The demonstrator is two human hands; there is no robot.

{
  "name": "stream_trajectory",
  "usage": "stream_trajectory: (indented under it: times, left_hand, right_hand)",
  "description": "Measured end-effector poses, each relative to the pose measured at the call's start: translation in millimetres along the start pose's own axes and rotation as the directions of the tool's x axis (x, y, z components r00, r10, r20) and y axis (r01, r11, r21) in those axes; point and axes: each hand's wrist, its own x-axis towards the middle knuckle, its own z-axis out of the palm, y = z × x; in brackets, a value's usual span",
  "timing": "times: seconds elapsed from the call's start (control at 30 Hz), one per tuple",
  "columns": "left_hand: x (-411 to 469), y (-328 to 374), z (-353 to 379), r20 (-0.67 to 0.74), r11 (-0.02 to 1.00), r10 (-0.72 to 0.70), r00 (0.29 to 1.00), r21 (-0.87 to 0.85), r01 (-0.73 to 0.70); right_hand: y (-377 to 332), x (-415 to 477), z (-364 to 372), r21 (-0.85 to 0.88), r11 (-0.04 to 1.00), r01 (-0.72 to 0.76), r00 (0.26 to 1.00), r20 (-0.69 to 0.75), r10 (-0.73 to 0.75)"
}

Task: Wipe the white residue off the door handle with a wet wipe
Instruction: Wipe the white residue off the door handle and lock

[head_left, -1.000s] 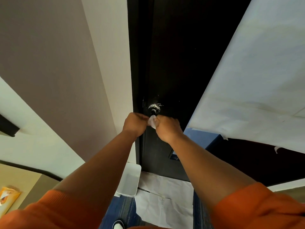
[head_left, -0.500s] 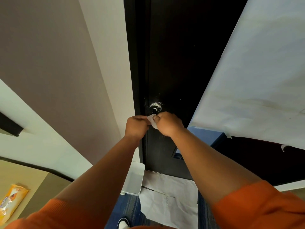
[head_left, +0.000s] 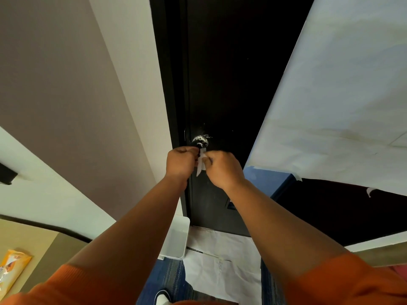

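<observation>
A dark door [head_left: 224, 84] stands ahead, and its round handle [head_left: 200, 140] is smeared with white residue. Just below the handle, a white wet wipe [head_left: 200, 162] hangs between my two hands. My left hand [head_left: 180, 161] pinches its left edge with curled fingers. My right hand [head_left: 222, 168] pinches the right edge. The wipe's upper end nearly reaches the handle; whether it touches is unclear. Orange sleeves cover both of my upper arms.
A white bin [head_left: 176, 238] stands on the floor at the door's left foot. White paper sheets [head_left: 222, 260] lie over blue carpet below. A large white sheet [head_left: 330, 95] covers the surface to the right. An orange packet [head_left: 11, 269] lies at lower left.
Both hands rose a little toward the handle and moved slightly apart. More of the wipe now shows between them, hanging down.
</observation>
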Motion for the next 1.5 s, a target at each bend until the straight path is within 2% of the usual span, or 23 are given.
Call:
stream_trajectory:
  times: [0.1,0.17,0.3,0.43,0.6,0.7,0.8,0.9,1.03,1.2,1.37,1.5]
  left_hand:
    - [-2.2,-1.8,-6.1,-0.01,1.0,0.001,1.0,0.002,-0.001]
    - [-4.1,-2.6,-10.5,0.02,1.0,-0.004,1.0,0.025,0.003]
    - [-7.2,-3.4,-16.2,0.099,0.995,-0.045,0.994,0.091,0.036]
    - [-10.5,-2.4,-12.6,0.153,0.995,-0.051,0.987,0.093,0.037]
    - [-10.4,6.1,-6.7,0.152,0.998,0.056,0.987,-0.028,-0.053]
    - [-9.5,4.9,-5.6,0.105,0.983,0.1,0.989,-0.164,-0.082]
    - [-7.8,-2.6,-8.4,0.026,0.96,0.068,0.997,-0.274,-0.058]
    - [-4.7,-11.6,-14.2,-0.11,0.963,-0.001,0.994,-0.267,-0.029]
    - [2.6,-22.3,-22.4,-0.308,0.98,-0.051,0.95,-0.197,-0.012]
    - [11.6,-33.5,-12.6,-0.258,0.99,-0.079,0.963,-0.133,0.046]
    - [24.1,-31.2,12.9,-0.243,0.985,-0.104,0.964,-0.159,0.066]
    - [31.4,-17.0,27.5,-0.221,0.962,-0.123,0.967,-0.267,0.061]
  right_hand:
    - [-13.1,10.7,-1.0,-0.15,0.986,-0.074,0.988,0.123,0.093]
    - [-15.2,15.4,-0.5,-0.145,0.983,-0.11,0.976,0.171,0.134]
    - [-10.9,6.6,-5.4,0.064,0.986,-0.152,0.981,0.135,0.143]
    - [-13.8,0.3,-18.0,0.172,0.976,-0.13,0.99,0.078,0.118]
    - [-26.7,3.8,-36.5,0.378,0.91,-0.171,0.985,0.052,0.164]
    - [-36.9,-0.3,-29.6,0.453,0.878,-0.154,0.987,0.12,0.111]
    - [-42.7,-6.0,-24.7,0.449,0.881,-0.148,0.978,0.2,0.062]
    - [-38.8,-14.7,-29.3,0.371,0.918,-0.141,0.972,0.226,0.059]
    - [-21.2,-23.0,-28.3,0.328,0.932,-0.155,0.985,0.129,0.118]
    - [6.8,-32.5,-36.3,0.269,0.944,-0.193,0.981,0.035,0.19]
    - [21.3,-37.7,-35.2,0.255,0.95,-0.179,0.982,0.106,0.157]
    - [24.9,-38.0,-36.2,0.248,0.955,-0.162,0.983,0.123,0.134]
